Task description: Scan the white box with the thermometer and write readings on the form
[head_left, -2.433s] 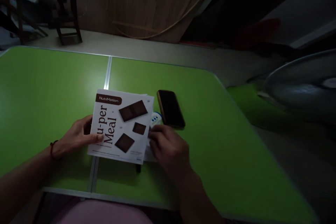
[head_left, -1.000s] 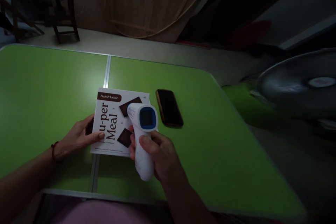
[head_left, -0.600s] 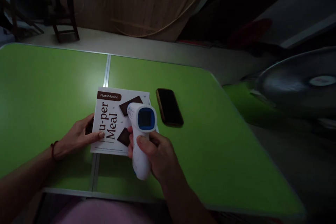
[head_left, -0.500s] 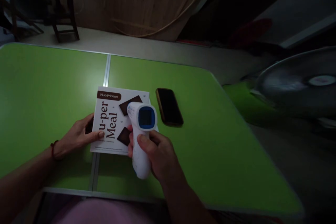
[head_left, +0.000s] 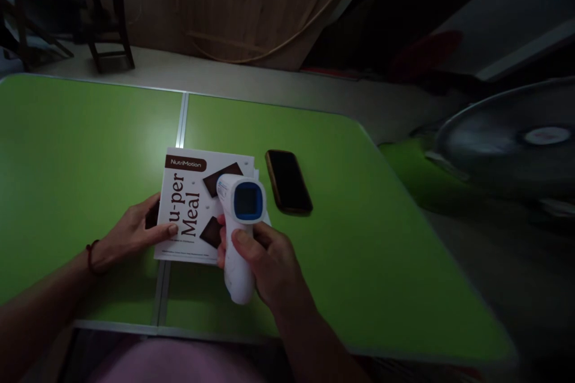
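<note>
My right hand point(head_left: 265, 257) is wrapped round the handle of a white infrared thermometer point(head_left: 237, 263) with a blue-rimmed, dark screen facing me. The thermometer is above the right part of a white box point(head_left: 184, 248) printed "NutriMotion" and "Meal", and covers some of it. At the box's left edge, my left hand point(head_left: 137, 230) grips it, thumb on the printed face and the other fingers round the side, partly hidden. To the right of the box lies a black phone point(head_left: 288, 181) in a brownish case.
The green folding table point(head_left: 368, 275) has a metal seam point(head_left: 182, 119) running across it. Beyond stand a dark wooden chair point(head_left: 110, 30) and a wooden panel point(head_left: 251, 6) with a cable. A round fan-like object point(head_left: 498, 131) is beside the table at right.
Almost nothing differs. The thermometer and my right hand have shifted very slightly left, along with a small shift of the whole view; both hands keep their hold.
</note>
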`<action>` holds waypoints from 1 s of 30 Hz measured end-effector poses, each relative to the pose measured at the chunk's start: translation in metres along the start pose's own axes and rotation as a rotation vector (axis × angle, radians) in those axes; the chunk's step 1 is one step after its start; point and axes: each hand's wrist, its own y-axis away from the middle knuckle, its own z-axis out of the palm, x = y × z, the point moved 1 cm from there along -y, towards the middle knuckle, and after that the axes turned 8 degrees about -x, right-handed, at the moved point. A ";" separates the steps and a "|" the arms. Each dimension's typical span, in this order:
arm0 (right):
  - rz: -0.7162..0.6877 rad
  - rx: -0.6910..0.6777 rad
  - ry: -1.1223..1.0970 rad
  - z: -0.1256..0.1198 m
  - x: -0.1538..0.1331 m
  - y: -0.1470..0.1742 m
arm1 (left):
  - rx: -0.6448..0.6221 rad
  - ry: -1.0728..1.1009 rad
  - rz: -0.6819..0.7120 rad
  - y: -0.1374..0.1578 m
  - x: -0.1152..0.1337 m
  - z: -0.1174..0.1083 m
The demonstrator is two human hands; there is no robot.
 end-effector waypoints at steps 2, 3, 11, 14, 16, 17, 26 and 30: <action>0.011 -0.010 -0.005 0.000 0.000 0.000 | 0.001 -0.010 -0.006 0.000 0.000 0.000; 0.014 -0.008 -0.005 0.000 0.000 -0.001 | 0.005 -0.013 -0.010 0.000 0.000 0.000; 0.022 -0.011 -0.017 0.000 0.000 0.000 | 0.022 -0.025 -0.021 0.000 0.004 0.000; 0.010 -0.016 -0.029 0.000 0.001 -0.001 | 0.025 -0.020 -0.022 0.000 0.003 -0.001; 0.013 -0.012 -0.040 -0.001 0.003 -0.001 | 0.021 -0.013 -0.029 0.000 0.003 -0.001; 0.020 -0.014 -0.050 -0.001 0.004 -0.001 | 0.022 -0.015 -0.035 0.000 0.003 -0.001; -0.061 -0.043 -0.243 -0.027 -0.003 0.000 | 0.034 -0.013 -0.055 0.001 0.006 0.000; -0.047 -0.004 -0.171 -0.050 -0.001 -0.009 | 0.043 -0.030 -0.046 0.001 0.006 0.000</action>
